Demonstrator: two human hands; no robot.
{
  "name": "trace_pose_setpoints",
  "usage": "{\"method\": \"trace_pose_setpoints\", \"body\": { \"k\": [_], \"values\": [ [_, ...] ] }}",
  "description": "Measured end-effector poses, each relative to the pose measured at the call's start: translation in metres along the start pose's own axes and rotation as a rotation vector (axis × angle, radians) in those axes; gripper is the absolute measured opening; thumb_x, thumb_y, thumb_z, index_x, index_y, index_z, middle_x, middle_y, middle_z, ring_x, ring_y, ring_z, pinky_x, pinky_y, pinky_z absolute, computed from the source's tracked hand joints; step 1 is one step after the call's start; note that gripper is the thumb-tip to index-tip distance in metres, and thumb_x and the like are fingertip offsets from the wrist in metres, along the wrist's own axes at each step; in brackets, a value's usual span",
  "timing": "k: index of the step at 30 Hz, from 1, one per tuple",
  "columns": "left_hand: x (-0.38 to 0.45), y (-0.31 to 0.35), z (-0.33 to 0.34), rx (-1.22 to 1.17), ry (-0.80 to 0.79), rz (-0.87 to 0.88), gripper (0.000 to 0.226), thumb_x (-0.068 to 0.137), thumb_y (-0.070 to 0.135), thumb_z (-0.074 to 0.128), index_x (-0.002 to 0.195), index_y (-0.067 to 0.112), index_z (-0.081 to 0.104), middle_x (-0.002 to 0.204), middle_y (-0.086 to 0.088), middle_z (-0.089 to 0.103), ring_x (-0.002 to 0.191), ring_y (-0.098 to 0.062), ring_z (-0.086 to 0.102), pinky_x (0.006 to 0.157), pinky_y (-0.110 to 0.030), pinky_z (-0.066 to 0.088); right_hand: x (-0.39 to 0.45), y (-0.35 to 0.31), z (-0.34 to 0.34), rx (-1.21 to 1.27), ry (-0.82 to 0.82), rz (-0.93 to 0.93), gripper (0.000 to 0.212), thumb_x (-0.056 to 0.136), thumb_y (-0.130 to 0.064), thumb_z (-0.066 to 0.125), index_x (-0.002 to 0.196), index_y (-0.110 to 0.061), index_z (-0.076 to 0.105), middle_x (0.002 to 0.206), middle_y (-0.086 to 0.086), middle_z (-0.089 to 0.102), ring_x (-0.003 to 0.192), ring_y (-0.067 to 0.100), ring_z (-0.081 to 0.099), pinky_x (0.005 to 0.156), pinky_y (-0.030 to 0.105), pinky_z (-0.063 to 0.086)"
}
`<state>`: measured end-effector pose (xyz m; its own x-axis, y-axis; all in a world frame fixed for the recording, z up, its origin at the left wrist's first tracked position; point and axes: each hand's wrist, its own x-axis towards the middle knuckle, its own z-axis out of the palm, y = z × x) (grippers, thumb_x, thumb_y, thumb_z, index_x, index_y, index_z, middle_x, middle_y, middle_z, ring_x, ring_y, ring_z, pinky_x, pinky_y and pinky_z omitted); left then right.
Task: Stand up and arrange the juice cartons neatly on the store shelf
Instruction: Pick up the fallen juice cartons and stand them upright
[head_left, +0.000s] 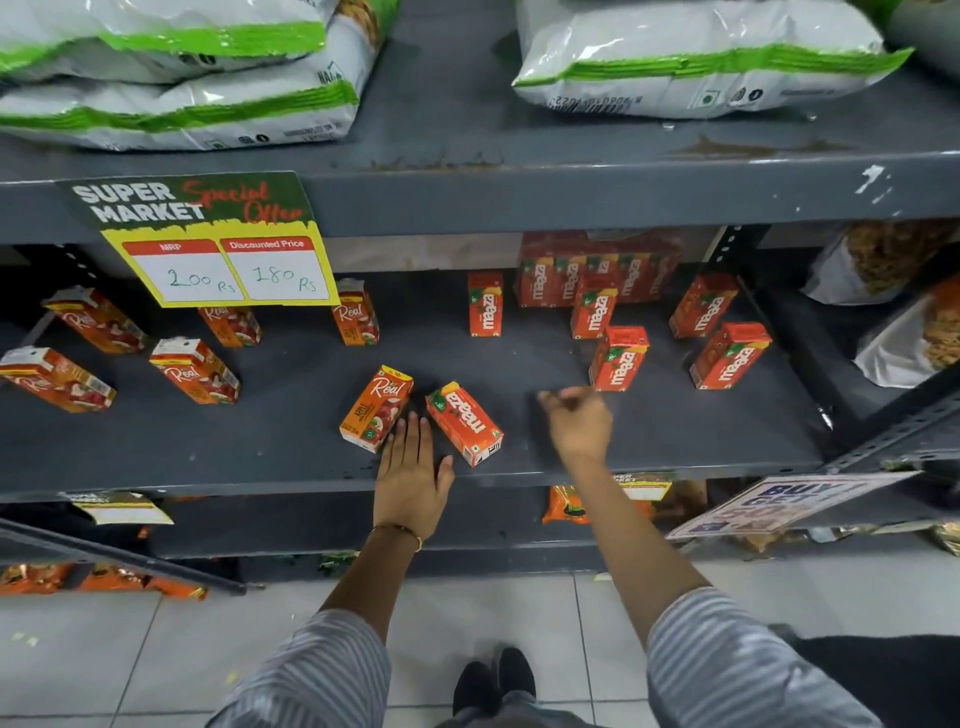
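Two cartons lie flat near the front of the grey shelf: an orange Real carton and a red Maaza carton. My left hand rests flat on the shelf edge between them, fingers together, holding nothing. My right hand hovers over bare shelf to their right, fingers loosely curled and blurred, with nothing in it. Several Real cartons stand scattered at the left. Several Maaza cartons stand at the right, in front of a wrapped Maaza multipack at the back.
A yellow price card hangs from the upper shelf lip. White-and-green bags lie on the upper shelf. Snack bags fill the neighbouring bay at right. A slanted offer sign and orange packets sit below. Tiled floor lies underfoot.
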<state>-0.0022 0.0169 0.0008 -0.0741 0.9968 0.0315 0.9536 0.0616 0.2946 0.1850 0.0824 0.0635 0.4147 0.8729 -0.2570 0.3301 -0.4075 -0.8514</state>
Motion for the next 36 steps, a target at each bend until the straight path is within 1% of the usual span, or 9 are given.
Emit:
{"method": "trace_pose_setpoints", "body": {
  "k": [6, 11, 15, 17, 21, 24, 28, 32, 36],
  "values": [
    [0.001, -0.005, 0.006, 0.013, 0.002, 0.022, 0.059, 0.096, 0.038, 0.030, 0.143, 0.005, 0.016, 0.153, -0.016, 0.021, 0.143, -0.027, 0.015, 0.116, -0.035, 0.005, -0.037, -0.025, 0.048, -0.463, -0.521, -0.262, 0.056, 0.077, -0.034, 0.070, 0.122, -0.008, 0.050, 0.126, 0.013, 0.060, 0.114, 0.030, 0.057, 0.092, 0.035, 0.047],
    [0.001, -0.007, 0.006, 0.008, 0.013, 0.035, 0.059, 0.096, 0.037, 0.031, 0.143, 0.005, 0.015, 0.154, -0.015, 0.020, 0.143, -0.026, 0.014, 0.115, -0.033, 0.002, -0.039, -0.028, 0.055, -0.636, -0.483, -0.303, 0.052, 0.080, -0.022, 0.067, 0.124, -0.007, 0.045, 0.128, 0.017, 0.055, 0.115, 0.034, 0.055, 0.091, 0.037, 0.047],
    [0.002, -0.008, 0.008, 0.022, 0.012, 0.043, 0.059, 0.096, 0.037, 0.031, 0.143, 0.005, 0.013, 0.154, -0.017, 0.018, 0.143, -0.028, 0.014, 0.117, -0.036, 0.005, -0.026, -0.029, 0.043, -0.692, -0.483, -0.188, 0.077, 0.062, -0.023, 0.081, 0.126, -0.008, 0.041, 0.130, 0.014, 0.044, 0.119, 0.032, 0.049, 0.101, 0.040, 0.044],
    [0.002, -0.008, 0.008, 0.020, 0.013, 0.035, 0.059, 0.096, 0.037, 0.031, 0.143, 0.006, 0.014, 0.154, -0.016, 0.018, 0.143, -0.028, 0.014, 0.117, -0.036, 0.006, -0.017, -0.027, 0.035, -0.611, -0.555, -0.137, 0.071, 0.060, -0.026, 0.084, 0.120, -0.007, 0.051, 0.126, 0.013, 0.052, 0.113, 0.027, 0.055, 0.096, 0.036, 0.048],
    [0.002, -0.008, 0.008, 0.017, 0.022, 0.036, 0.059, 0.096, 0.038, 0.033, 0.143, 0.005, 0.016, 0.153, -0.016, 0.021, 0.143, -0.028, 0.016, 0.116, -0.036, 0.007, -0.007, -0.026, 0.024, -0.261, -0.624, 0.015, 0.022, 0.077, -0.031, 0.073, 0.080, -0.013, 0.061, 0.109, 0.012, 0.070, 0.072, 0.012, 0.062, 0.056, 0.020, 0.046],
    [0.001, -0.007, 0.007, 0.015, 0.023, 0.038, 0.059, 0.096, 0.037, 0.034, 0.142, 0.004, 0.017, 0.153, -0.017, 0.022, 0.143, -0.029, 0.017, 0.116, -0.037, 0.007, -0.001, -0.023, 0.018, -0.174, -0.631, 0.078, 0.022, 0.081, -0.031, 0.069, 0.085, -0.010, 0.063, 0.105, 0.011, 0.071, 0.067, 0.008, 0.062, 0.056, 0.017, 0.047],
    [0.000, -0.007, 0.006, 0.015, 0.016, 0.041, 0.059, 0.096, 0.037, 0.035, 0.142, 0.004, 0.019, 0.153, -0.017, 0.023, 0.142, -0.029, 0.018, 0.115, -0.035, 0.006, 0.001, -0.018, 0.003, 0.048, -0.748, 0.099, 0.031, 0.077, -0.022, 0.074, 0.100, -0.004, 0.065, 0.105, 0.012, 0.071, 0.082, 0.013, 0.068, 0.070, 0.022, 0.055],
    [0.000, -0.006, 0.004, 0.007, 0.041, 0.037, 0.058, 0.095, 0.038, 0.034, 0.140, 0.003, 0.025, 0.149, -0.018, 0.031, 0.139, -0.031, 0.027, 0.115, -0.040, 0.016, 0.001, -0.041, -0.020, 0.318, -0.896, -0.020, 0.010, 0.077, -0.011, 0.071, 0.086, -0.012, 0.066, 0.085, 0.001, 0.076, 0.081, 0.014, 0.071, 0.072, 0.024, 0.058],
    [-0.002, -0.002, -0.001, 0.000, 0.070, 0.045, 0.071, 0.092, 0.049, 0.012, 0.134, -0.003, 0.038, 0.140, -0.023, 0.044, 0.130, -0.037, 0.040, 0.108, -0.050, 0.030, -0.009, -0.084, -0.048, 0.492, -1.058, -0.228, 0.038, 0.066, -0.018, 0.079, 0.093, -0.003, 0.057, 0.082, -0.001, 0.077, 0.078, 0.012, 0.072, 0.068, 0.026, 0.060]
  ]
}}
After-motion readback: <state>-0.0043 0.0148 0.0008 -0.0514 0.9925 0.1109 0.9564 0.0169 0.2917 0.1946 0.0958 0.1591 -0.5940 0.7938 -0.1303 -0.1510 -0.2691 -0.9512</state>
